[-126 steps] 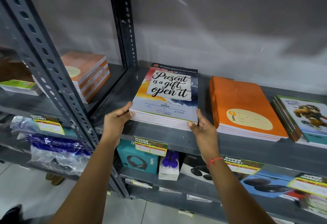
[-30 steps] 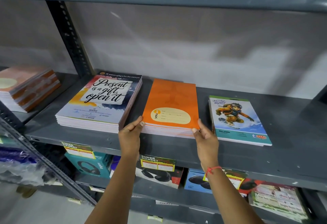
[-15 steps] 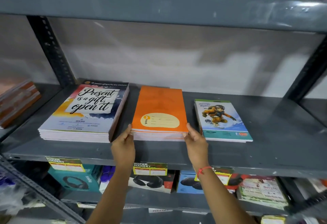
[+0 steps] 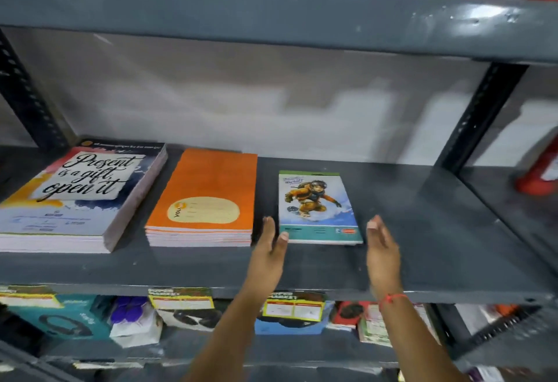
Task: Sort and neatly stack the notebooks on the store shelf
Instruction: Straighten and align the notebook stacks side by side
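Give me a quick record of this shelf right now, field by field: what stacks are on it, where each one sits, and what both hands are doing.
shelf: grey metal shelf
left stack: "Present is a gift, open it" notebooks, thickest pile
middle stack: orange notebooks, squared up
right stack: snowboarder-cover notebooks, thin pile
left hand: open, at the left front corner of the snowboarder stack
right hand: open, just right of that stack, contact unclear
wrist: red thread on the right
shelf below: boxed headphones, price tags
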The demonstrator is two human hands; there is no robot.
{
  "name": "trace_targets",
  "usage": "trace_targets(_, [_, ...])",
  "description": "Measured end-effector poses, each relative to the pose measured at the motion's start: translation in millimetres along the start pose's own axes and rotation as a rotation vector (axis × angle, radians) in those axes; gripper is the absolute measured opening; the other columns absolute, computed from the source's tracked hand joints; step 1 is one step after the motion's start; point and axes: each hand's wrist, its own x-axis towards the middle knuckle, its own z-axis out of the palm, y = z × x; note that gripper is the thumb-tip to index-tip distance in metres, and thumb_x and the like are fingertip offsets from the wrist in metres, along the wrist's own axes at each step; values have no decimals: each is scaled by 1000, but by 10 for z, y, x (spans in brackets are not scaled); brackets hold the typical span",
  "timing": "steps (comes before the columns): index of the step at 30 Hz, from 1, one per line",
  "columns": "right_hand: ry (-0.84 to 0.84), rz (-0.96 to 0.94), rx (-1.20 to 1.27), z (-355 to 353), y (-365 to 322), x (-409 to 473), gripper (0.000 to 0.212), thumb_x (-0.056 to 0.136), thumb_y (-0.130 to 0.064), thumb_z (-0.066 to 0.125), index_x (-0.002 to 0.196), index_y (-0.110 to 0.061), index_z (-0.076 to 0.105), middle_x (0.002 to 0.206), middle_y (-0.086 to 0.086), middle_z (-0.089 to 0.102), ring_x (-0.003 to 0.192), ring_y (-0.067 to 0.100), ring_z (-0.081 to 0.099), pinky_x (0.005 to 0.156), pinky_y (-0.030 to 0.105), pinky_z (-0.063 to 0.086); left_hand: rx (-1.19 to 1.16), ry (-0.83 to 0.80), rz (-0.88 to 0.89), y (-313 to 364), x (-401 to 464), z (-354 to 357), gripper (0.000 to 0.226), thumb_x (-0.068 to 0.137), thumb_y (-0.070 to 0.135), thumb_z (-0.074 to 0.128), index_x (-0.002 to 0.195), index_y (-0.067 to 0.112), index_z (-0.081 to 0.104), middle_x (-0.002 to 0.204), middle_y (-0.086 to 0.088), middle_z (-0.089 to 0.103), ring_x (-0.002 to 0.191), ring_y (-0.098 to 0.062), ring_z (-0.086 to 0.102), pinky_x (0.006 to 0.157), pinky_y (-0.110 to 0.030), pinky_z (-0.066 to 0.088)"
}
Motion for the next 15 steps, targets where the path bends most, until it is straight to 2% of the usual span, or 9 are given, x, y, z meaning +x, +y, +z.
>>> trace_targets(1, [-76,33,-5,10,22,14,45,94,-35,43,135,-15,49,134,8,56,114,18,53,98,32,40,17,3,-17,-1,24,50,55,96,28,39,147,21,19,155,3,25,137,-9,28,106,-17,25])
trace_targets(3, [-138,25,-1,75,28,4,45,95,-36,40,136,-18,48,126,7,60,103,15,54,86,28,40,47,34,-13,-1,49,89,51,96,26,38,145,20,25,150,-1,35,126,-7,36,93,-11,30])
trace_targets(5, [-165,5,-16,57,20,14,45,95,-34,41,137,-19,45,121,4,60,100,13,52,81,24,39,69,56,-8,-11,58,104,50,96,25,39,145,20,28,145,-1,41,120,-7,39,82,-7,33])
trace_targets(7, [-262,20,13,-31,20,66,47,94,-27,46,140,-17,41,122,0,57,102,11,51,75,14,43,57,39,-34,-8,71,70,51,96,21,41,145,19,27,138,1,44,116,-6,40,71,-5,38])
trace_targets(9, [-411,31,28,-155,45,130,55,91,-17,54,143,-15,35,125,-3,56,102,9,54,66,3,47,48,15,-58,-5,86,20,54,95,14,44,145,20,26,129,3,49,112,-7,42,68,2,41])
trace_targets(11, [-522,5,-6,-256,48,169,62,87,-9,58,143,-14,33,123,-4,58,101,6,57,66,-2,46,46,21,-49,6,92,4,57,93,8,48,145,20,28,124,4,51,112,-8,44,70,3,43])
trace_targets(13, [-531,-15,-14,-294,60,185,62,86,-5,59,142,-13,34,119,-8,58,100,6,58,69,0,48,23,56,-39,10,93,12,53,92,6,49,142,18,35,124,2,52,111,-9,45,68,5,42])
trace_targets(15, [-503,-26,-8,-298,78,182,61,86,-4,59,142,-13,35,118,-10,58,105,8,58,78,4,49,-6,106,-36,5,84,42,49,91,6,50,138,17,42,121,-1,55,108,-10,46,65,6,41])
